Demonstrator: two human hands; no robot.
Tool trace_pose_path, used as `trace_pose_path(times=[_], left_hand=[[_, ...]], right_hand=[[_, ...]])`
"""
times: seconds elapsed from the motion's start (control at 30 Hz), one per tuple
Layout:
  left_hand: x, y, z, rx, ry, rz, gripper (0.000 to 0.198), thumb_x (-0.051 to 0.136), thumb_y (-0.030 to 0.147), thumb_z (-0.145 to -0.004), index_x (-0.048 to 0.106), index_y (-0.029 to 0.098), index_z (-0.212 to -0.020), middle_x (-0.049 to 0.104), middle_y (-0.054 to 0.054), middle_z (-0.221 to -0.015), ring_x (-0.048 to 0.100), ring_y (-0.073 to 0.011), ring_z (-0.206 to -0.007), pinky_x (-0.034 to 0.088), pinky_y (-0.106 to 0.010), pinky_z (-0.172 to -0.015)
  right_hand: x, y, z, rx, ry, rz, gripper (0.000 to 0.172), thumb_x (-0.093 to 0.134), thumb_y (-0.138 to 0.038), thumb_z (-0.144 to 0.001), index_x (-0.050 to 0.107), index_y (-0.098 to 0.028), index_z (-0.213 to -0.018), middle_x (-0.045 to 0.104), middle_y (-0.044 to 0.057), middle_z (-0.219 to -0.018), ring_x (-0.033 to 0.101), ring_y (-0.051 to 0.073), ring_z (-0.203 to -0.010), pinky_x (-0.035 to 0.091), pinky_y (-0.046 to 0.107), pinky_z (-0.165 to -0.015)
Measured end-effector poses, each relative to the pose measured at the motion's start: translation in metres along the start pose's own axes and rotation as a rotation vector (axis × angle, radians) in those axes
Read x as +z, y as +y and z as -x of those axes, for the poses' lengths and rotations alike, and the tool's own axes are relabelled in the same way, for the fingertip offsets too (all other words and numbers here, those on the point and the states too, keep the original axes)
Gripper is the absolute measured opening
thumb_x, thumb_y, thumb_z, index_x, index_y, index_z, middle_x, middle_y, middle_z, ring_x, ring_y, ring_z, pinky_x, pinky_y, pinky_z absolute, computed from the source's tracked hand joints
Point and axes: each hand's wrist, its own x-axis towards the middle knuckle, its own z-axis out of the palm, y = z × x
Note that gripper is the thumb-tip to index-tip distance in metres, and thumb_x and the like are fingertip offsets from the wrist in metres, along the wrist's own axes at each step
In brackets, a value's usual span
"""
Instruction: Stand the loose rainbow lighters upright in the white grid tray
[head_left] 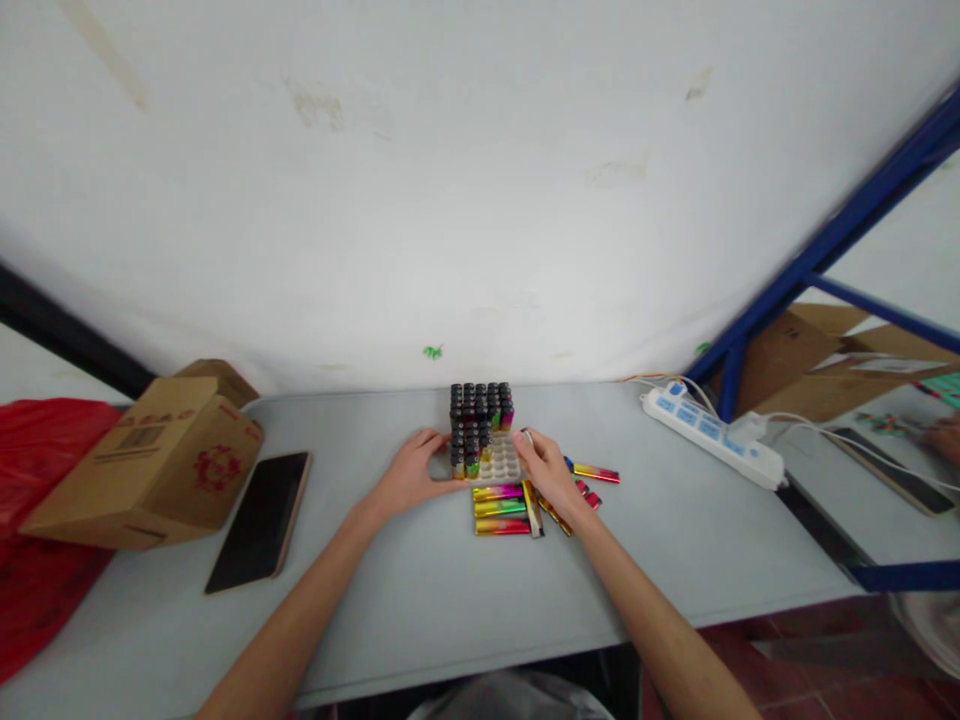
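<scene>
A light-coloured tray (501, 463) with round holes stands on the table, its back and left holes filled with upright lighters (471, 420) with black tops. My left hand (414, 470) grips the tray's left side, thumb along the front edge and fingers behind. Over the tray's right edge, my right hand (546, 468) is closed in a pinch on what looks like a lighter (527, 436); only a small pale, metallic end shows. Shiny multicoloured lighters (501, 508) lie in front of the tray, and more lighters (598, 473) lie to the right, partly hidden by my right hand.
A dark phone-like slab (259, 520) lies at left beside a cardboard box (157, 460) and a red plastic bag (52, 520). A white power strip (712, 436) with cables lies at right by a blue metal frame (772, 300). Beyond it, another person's hand (946, 438) shows at the edge.
</scene>
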Motion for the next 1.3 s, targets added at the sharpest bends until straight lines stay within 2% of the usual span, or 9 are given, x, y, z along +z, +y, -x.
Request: trace_pose_path(times=[0.2, 0.37, 0.53, 0.63, 0.73, 0.87, 1.0, 1.17, 1.3], left_hand=[[0.000, 0.002, 0.000, -0.015, -0.010, 0.013, 0.065, 0.088, 0.073, -0.078, 0.074, 0.020, -0.112, 0.073, -0.010, -0.112, 0.069, -0.0327, -0.103, 0.058, -0.045, -0.098], [0.000, 0.001, 0.002, -0.021, -0.001, 0.024, 0.068, 0.089, 0.075, -0.076, 0.074, 0.021, -0.115, 0.074, -0.011, -0.115, 0.069, -0.0338, -0.107, 0.057, -0.046, -0.100], [0.001, -0.001, 0.003, -0.020, -0.014, 0.011, 0.070, 0.089, 0.075, -0.077, 0.074, 0.021, -0.118, 0.073, -0.010, -0.113, 0.068, -0.0336, -0.107, 0.057, -0.046, -0.099], [0.002, -0.002, 0.002, -0.007, -0.011, 0.009, 0.065, 0.088, 0.073, -0.079, 0.074, 0.021, -0.116, 0.073, -0.010, -0.114, 0.068, -0.0328, -0.106, 0.057, -0.045, -0.098], [0.002, -0.002, 0.002, 0.001, -0.013, 0.005, 0.062, 0.088, 0.071, -0.080, 0.074, 0.021, -0.114, 0.073, -0.010, -0.115, 0.067, -0.0324, -0.105, 0.057, -0.044, -0.098], [0.002, 0.000, 0.001, 0.003, -0.018, -0.006, 0.063, 0.089, 0.070, -0.079, 0.073, 0.020, -0.113, 0.072, -0.010, -0.114, 0.066, -0.0335, -0.107, 0.056, -0.045, -0.099], [0.001, 0.002, 0.002, -0.008, -0.014, 0.004, 0.061, 0.092, 0.067, -0.078, 0.074, 0.020, -0.111, 0.072, -0.010, -0.112, 0.067, -0.0336, -0.107, 0.056, -0.044, -0.098], [0.001, 0.002, 0.002, -0.008, -0.029, 0.000, 0.060, 0.092, 0.066, -0.079, 0.074, 0.019, -0.112, 0.073, -0.011, -0.114, 0.068, -0.0343, -0.109, 0.056, -0.044, -0.097], [0.001, 0.001, 0.004, 0.000, -0.028, -0.009, 0.060, 0.089, 0.067, -0.083, 0.073, 0.020, -0.117, 0.073, -0.011, -0.119, 0.067, -0.0345, -0.113, 0.056, -0.045, -0.101]], right_hand=[[-0.003, 0.002, 0.000, -0.011, 0.146, 0.178, 0.062, 0.053, -0.075, -0.095, 0.033, -0.028, -0.060, 0.031, -0.005, -0.058, 0.030, 0.014, -0.059, 0.025, 0.030, -0.056], [-0.006, 0.002, 0.003, -0.061, 0.133, 0.240, 0.046, 0.050, -0.062, -0.094, 0.041, -0.027, -0.065, 0.038, -0.005, -0.058, 0.037, 0.015, -0.060, 0.027, 0.029, -0.058], [-0.007, -0.001, 0.003, -0.072, 0.174, 0.270, 0.052, 0.049, -0.066, -0.097, 0.036, -0.027, -0.065, 0.037, -0.006, -0.057, 0.035, 0.014, -0.059, 0.027, 0.029, -0.060], [-0.008, -0.002, 0.003, -0.074, 0.138, 0.285, 0.051, 0.049, -0.065, -0.096, 0.035, -0.028, -0.065, 0.036, -0.006, -0.056, 0.035, 0.014, -0.058, 0.027, 0.029, -0.059], [-0.008, -0.002, 0.005, -0.081, 0.062, 0.302, 0.042, 0.047, -0.057, -0.098, 0.043, -0.027, -0.069, 0.039, -0.007, -0.056, 0.039, 0.015, -0.056, 0.028, 0.029, -0.058], [-0.008, -0.006, 0.010, -0.118, 0.020, 0.354, 0.035, 0.048, -0.056, -0.105, 0.052, -0.026, -0.087, 0.047, -0.008, -0.060, 0.046, 0.017, -0.057, 0.033, 0.030, -0.062], [-0.009, -0.008, 0.012, -0.215, -0.034, 0.406, 0.026, 0.048, -0.049, -0.112, 0.056, -0.024, -0.107, 0.061, -0.003, -0.076, 0.059, 0.020, -0.069, 0.043, 0.031, -0.069], [-0.013, -0.011, 0.012, -0.419, -0.058, 0.478, 0.025, 0.051, -0.042, -0.114, 0.062, -0.024, -0.100, 0.068, 0.007, -0.100, 0.066, 0.024, -0.094, 0.053, 0.035, -0.087], [-0.015, -0.009, 0.013, -0.427, -0.071, 0.524, 0.024, 0.057, -0.042, -0.114, 0.069, -0.023, -0.105, 0.071, 0.005, -0.092, 0.069, 0.024, -0.089, 0.056, 0.036, -0.087]])
